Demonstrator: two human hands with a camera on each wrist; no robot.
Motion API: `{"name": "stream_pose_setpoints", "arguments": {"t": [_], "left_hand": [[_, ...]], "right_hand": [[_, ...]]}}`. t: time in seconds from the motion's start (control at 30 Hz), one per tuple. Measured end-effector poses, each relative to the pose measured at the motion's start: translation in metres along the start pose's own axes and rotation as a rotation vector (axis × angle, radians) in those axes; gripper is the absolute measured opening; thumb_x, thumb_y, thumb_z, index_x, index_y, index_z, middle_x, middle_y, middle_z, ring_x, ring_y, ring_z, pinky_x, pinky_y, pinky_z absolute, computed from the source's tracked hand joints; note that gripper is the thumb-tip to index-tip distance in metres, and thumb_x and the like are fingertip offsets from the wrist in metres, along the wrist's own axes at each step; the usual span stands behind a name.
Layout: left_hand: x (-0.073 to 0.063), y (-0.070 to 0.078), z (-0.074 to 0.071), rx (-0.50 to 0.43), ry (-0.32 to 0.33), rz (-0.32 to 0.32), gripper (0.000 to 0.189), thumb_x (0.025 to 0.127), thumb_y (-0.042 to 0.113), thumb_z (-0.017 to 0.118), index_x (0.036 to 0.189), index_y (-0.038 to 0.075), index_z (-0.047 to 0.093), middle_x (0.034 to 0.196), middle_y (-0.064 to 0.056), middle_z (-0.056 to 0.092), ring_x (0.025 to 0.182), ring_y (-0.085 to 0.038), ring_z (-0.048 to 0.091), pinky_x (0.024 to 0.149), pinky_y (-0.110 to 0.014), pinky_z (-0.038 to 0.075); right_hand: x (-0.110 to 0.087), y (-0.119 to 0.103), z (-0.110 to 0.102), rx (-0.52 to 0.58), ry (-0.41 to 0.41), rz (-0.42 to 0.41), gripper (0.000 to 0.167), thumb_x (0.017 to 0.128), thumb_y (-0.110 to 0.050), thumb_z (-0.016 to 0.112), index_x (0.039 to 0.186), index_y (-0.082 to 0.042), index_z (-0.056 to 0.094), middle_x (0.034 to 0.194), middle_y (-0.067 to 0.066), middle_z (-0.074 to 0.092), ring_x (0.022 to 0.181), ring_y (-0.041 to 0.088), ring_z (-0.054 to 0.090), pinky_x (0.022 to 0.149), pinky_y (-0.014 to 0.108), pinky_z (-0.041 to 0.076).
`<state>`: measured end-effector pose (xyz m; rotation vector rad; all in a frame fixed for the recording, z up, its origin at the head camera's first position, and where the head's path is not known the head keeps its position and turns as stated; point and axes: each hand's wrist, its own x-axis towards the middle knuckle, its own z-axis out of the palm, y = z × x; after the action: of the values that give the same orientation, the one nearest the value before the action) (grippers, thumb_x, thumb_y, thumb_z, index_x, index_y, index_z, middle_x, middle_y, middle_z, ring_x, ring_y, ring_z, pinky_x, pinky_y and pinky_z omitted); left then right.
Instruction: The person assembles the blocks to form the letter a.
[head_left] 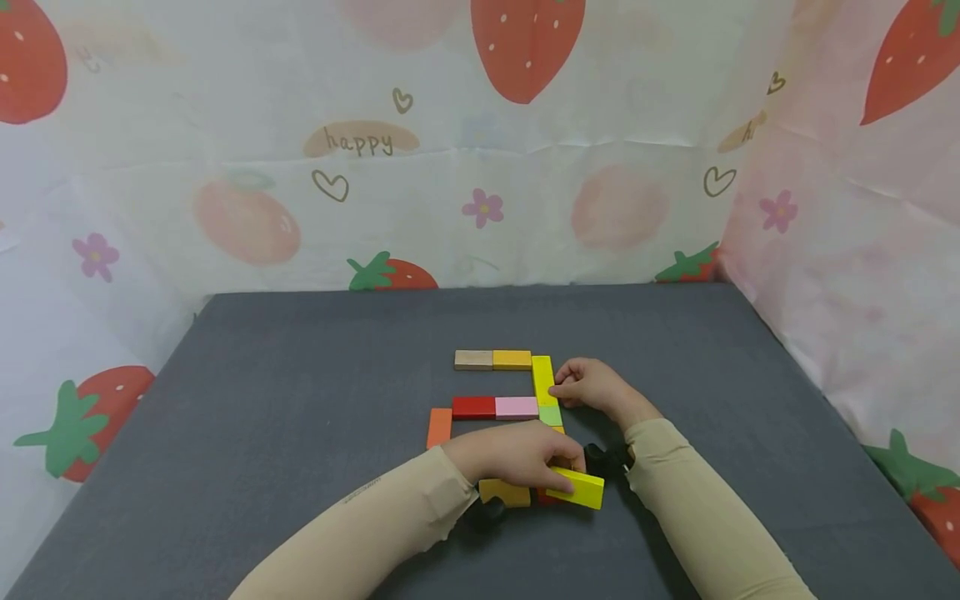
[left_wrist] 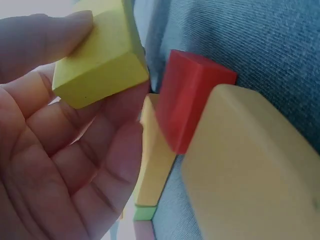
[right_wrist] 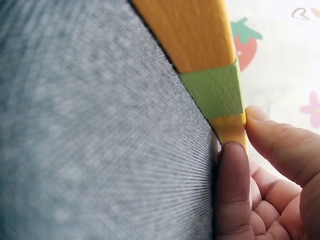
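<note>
My left hand (head_left: 517, 454) pinches a yellow block (head_left: 581, 489) between thumb and fingers, at the near right end of a figure laid out in wooden blocks. Below it, a red block (left_wrist: 185, 95) and a tan-yellow block (left_wrist: 245, 165) show close up in the left wrist view. With bent fingers, my right hand (head_left: 600, 387) holds the right edge of another yellow block (head_left: 542, 375), which lies lengthwise in the right column. A green block (head_left: 550, 415) adjoins that block, followed by an orange-yellow block (right_wrist: 195, 35). The left hand and sleeve hide part of the figure.
A natural wood block (head_left: 473, 360) and an orange-yellow block (head_left: 512, 360) form the far row. The middle row has a red block (head_left: 473, 407) and a pink block (head_left: 517, 407). An orange block (head_left: 439, 427) lies at the left. Everything sits on a dark grey tabletop (head_left: 300, 375) backed by printed cloth (head_left: 525, 150).
</note>
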<state>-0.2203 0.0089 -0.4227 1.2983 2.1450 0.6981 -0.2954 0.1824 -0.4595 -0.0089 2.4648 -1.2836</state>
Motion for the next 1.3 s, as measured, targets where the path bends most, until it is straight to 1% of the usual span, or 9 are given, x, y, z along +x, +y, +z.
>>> {"name": "stream_pose_setpoints", "arguments": {"t": [0.13,0.37,0.5,0.63,0.77,1.0,1.13,1.23,1.3], "left_hand": [[0.008,0.001,0.001,0.031,-0.025,0.009,0.014,0.085,0.023,0.065,0.098,0.02,0.064,0.083,0.013,0.06,0.072,-0.002,0.051,0.069,-0.014,0.043],[0.02,0.005,0.002,0.081,-0.023,0.035,0.025,0.086,0.012,0.063,0.11,0.016,0.064,0.099,0.012,0.062,0.08,0.001,0.053,0.075,-0.011,0.042],[0.028,0.009,0.006,0.099,-0.027,0.036,0.024,0.085,0.014,0.064,0.109,0.017,0.063,0.096,0.012,0.062,0.08,0.0,0.052,0.074,-0.01,0.041],[0.034,0.011,0.01,0.15,-0.039,0.01,0.018,0.085,0.018,0.066,0.103,0.019,0.064,0.089,0.013,0.061,0.076,-0.002,0.051,0.072,-0.01,0.041],[0.034,0.012,0.012,0.207,-0.037,-0.018,0.014,0.084,0.02,0.067,0.098,0.019,0.064,0.083,0.013,0.059,0.073,-0.003,0.051,0.07,-0.011,0.041],[0.029,0.014,0.008,0.335,0.043,-0.009,0.015,0.083,0.022,0.068,0.097,0.018,0.067,0.083,0.01,0.058,0.073,-0.004,0.049,0.069,-0.012,0.04],[0.025,0.013,0.007,0.396,0.057,-0.01,0.022,0.078,0.03,0.073,0.097,0.021,0.068,0.084,0.01,0.057,0.077,-0.005,0.046,0.07,-0.014,0.037],[0.023,0.013,0.009,0.466,0.072,-0.014,0.026,0.075,0.036,0.074,0.096,0.023,0.067,0.083,0.011,0.055,0.078,-0.006,0.043,0.067,-0.017,0.035],[0.023,0.013,0.01,0.51,0.088,-0.017,0.025,0.075,0.037,0.074,0.095,0.024,0.067,0.081,0.01,0.053,0.076,-0.007,0.042,0.065,-0.018,0.034]], "right_hand": [[0.001,0.001,0.0,0.001,0.007,0.004,0.02,0.081,-0.018,0.069,0.092,-0.005,0.059,0.077,0.006,0.059,0.071,0.017,0.058,0.069,0.029,0.052],[0.001,0.002,-0.001,-0.004,-0.015,0.004,0.021,0.082,-0.019,0.069,0.092,-0.005,0.059,0.079,0.007,0.058,0.073,0.018,0.058,0.07,0.029,0.051],[0.0,0.001,-0.001,-0.012,-0.019,0.002,0.021,0.082,-0.02,0.068,0.093,-0.005,0.059,0.081,0.007,0.058,0.074,0.018,0.059,0.07,0.029,0.051],[0.001,0.001,0.0,-0.01,-0.017,0.002,0.021,0.082,-0.02,0.069,0.093,-0.005,0.059,0.08,0.007,0.059,0.074,0.017,0.059,0.069,0.029,0.052],[0.002,0.001,0.0,-0.001,-0.02,-0.001,0.021,0.082,-0.019,0.069,0.093,-0.005,0.059,0.079,0.006,0.058,0.073,0.017,0.059,0.069,0.029,0.052],[-0.001,0.0,-0.004,0.01,-0.031,-0.035,0.021,0.083,-0.018,0.068,0.094,-0.003,0.058,0.079,0.007,0.058,0.074,0.018,0.059,0.071,0.03,0.052],[-0.001,0.0,-0.004,0.004,-0.037,-0.041,0.02,0.083,-0.017,0.068,0.094,-0.003,0.058,0.079,0.007,0.059,0.073,0.018,0.059,0.071,0.03,0.052],[-0.001,0.0,-0.003,-0.006,-0.036,-0.038,0.02,0.083,-0.017,0.067,0.094,-0.004,0.058,0.078,0.007,0.059,0.072,0.018,0.059,0.071,0.03,0.052],[0.0,0.001,-0.003,-0.005,-0.035,-0.033,0.02,0.083,-0.017,0.068,0.094,-0.004,0.058,0.078,0.007,0.059,0.072,0.018,0.058,0.071,0.03,0.052]]}}
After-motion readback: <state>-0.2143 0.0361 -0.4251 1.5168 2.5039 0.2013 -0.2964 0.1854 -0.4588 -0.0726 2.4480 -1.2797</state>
